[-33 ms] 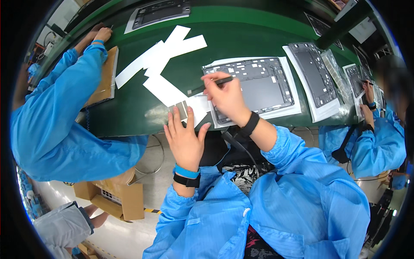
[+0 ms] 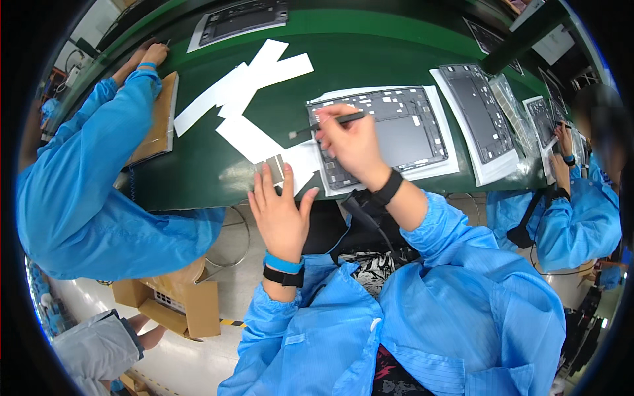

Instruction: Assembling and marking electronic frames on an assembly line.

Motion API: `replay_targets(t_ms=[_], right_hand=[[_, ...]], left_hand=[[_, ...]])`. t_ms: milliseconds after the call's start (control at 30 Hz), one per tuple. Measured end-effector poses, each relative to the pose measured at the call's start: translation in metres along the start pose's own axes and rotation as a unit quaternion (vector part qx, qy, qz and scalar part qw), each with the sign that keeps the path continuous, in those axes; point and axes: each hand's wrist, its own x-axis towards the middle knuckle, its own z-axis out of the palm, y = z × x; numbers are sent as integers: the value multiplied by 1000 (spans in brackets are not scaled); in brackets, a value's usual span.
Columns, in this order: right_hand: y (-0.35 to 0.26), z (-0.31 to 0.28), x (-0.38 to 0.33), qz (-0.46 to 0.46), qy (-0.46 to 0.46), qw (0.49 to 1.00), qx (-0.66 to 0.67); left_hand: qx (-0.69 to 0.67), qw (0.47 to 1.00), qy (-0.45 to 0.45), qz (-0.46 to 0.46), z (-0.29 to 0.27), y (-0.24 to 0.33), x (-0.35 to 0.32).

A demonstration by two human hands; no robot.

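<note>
Seen from above, a person in a blue coat works on a dark flat panel (image 2: 389,132) at a green table (image 2: 343,53).
Their right hand (image 2: 353,142) has its fingers closed around a thin dark tool (image 2: 328,123), held over the panel's left part; the panel lies on a white sheet (image 2: 444,165) near the table's front edge. Their left hand (image 2: 281,211) rests flat, fingers spread and holding nothing, touching a small grey piece (image 2: 272,166) just beside white paper strips (image 2: 254,89). Co-workers in blue sit on both sides.
</note>
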Motion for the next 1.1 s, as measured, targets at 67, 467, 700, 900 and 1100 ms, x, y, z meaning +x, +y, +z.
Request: replay_targets(t_ms=[67, 467, 700, 900, 1100], right_hand=[[-32, -33, -1, 4, 39, 999, 10], [-71, -245, -40, 41, 60, 981, -181], [-59, -252, -33, 5, 47, 961, -273], [-69, -245, -34, -4, 38, 944, -328], [-75, -237, -33, -33, 38, 918, -394]], left_hand=[[-22, 1000, -13, 3, 2, 1, 1], [-227, 942, -60, 239, 26, 170, 40], [-192, 940, -84, 267, 53, 196, 60], [-169, 942, -106, 269, 58, 193, 62], [-155, 945, -109, 268, 55, 194, 62]])
